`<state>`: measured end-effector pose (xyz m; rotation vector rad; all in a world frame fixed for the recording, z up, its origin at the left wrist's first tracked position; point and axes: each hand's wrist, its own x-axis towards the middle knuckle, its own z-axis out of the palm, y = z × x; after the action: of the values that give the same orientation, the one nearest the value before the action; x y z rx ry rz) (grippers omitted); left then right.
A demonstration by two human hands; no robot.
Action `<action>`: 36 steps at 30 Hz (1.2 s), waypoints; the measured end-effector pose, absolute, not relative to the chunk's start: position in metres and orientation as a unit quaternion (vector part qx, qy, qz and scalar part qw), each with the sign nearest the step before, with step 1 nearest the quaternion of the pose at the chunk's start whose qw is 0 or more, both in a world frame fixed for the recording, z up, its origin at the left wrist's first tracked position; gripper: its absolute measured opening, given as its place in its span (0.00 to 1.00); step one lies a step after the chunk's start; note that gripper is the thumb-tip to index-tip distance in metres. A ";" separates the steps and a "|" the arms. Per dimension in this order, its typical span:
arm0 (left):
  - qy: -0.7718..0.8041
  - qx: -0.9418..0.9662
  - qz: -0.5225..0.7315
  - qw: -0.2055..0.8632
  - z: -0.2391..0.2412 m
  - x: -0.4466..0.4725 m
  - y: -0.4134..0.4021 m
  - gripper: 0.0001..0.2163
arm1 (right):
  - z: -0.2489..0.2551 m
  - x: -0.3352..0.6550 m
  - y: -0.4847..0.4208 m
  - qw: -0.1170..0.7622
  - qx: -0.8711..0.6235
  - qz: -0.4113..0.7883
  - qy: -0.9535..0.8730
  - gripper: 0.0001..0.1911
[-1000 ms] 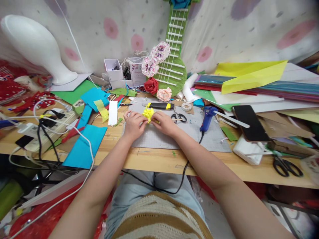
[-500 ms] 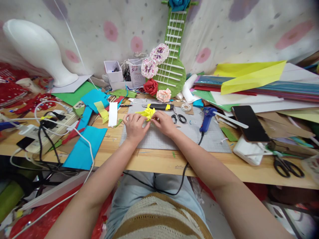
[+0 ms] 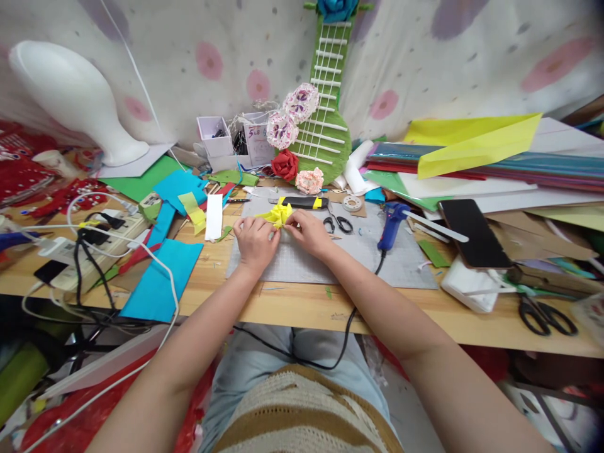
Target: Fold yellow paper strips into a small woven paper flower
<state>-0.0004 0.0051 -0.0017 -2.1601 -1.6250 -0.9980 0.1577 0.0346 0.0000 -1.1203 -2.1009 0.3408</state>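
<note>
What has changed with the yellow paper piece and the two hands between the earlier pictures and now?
The yellow paper piece has tipped from standing bunched between the fingers to lying lower and more spread, toward the left hand. The right hand kept pinching it throughout. Both hands stayed on the grey cutting mat; the blue glue gun did not move.

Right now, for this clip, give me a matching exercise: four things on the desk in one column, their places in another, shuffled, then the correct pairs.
Things:
1. yellow paper piece
2. blue glue gun
3. black phone
4. white foam head

Places:
A. far left, against the cloth wall
B. between the fingertips of the left hand and right hand
C. on the paper stack, right of the grey mat
D. at the mat's right part, cable trailing off the desk edge

Pairs: 1-B, 2-D, 3-C, 4-A
</note>
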 end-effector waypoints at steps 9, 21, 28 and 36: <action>-0.554 -0.750 -0.337 0.133 -0.003 0.001 0.004 0.09 | 0.002 0.153 0.035 0.350 -0.441 0.082 -0.822 0.09; -0.564 -0.754 -0.320 0.107 -0.007 0.001 0.004 0.07 | 0.008 0.161 0.045 0.394 -0.461 0.056 -0.794 0.14; -0.564 -0.733 -0.363 0.115 0.005 -0.002 -0.001 0.05 | 0.011 0.161 0.041 0.344 -0.434 0.072 -0.830 0.12; -0.515 -0.779 -0.350 0.079 0.003 -0.004 0.009 0.07 | 0.009 0.163 0.044 0.335 -0.401 0.091 -0.848 0.11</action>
<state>-0.0040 0.0093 0.0034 -2.3310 -1.5405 -1.0471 0.1630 0.0437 0.0089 -1.0453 -2.2123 0.2387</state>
